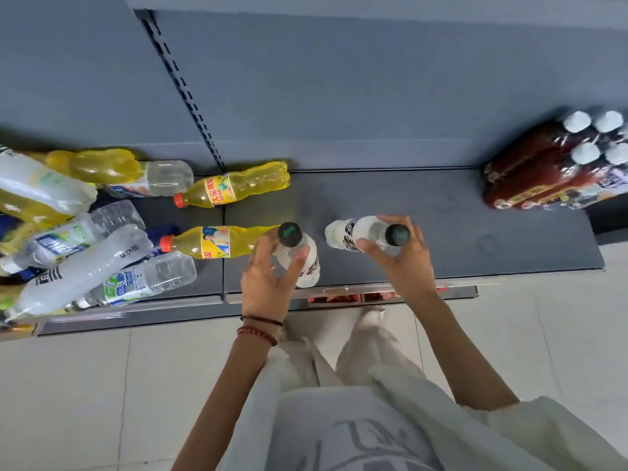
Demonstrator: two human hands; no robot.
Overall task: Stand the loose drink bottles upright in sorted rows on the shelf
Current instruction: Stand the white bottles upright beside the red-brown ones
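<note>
My left hand (268, 277) grips a white bottle with a dark cap (307, 263), upright near the front edge of the grey shelf (458, 215). My right hand (401, 253) holds a second white dark-capped bottle (356, 232) by its neck, tilted with its base pointing left. Two yellow bottles with red caps lie on their sides, one (234, 186) at the back and one (217, 241) just left of my left hand. A heap of loose clear and white bottles (98, 266) lies at the far left.
A shrink-wrapped pack of dark red drinks with white caps (557, 164) stands at the shelf's right end. A slotted upright post (183, 90) runs down the back panel. The pale tiled floor (85, 402) lies below the shelf edge.
</note>
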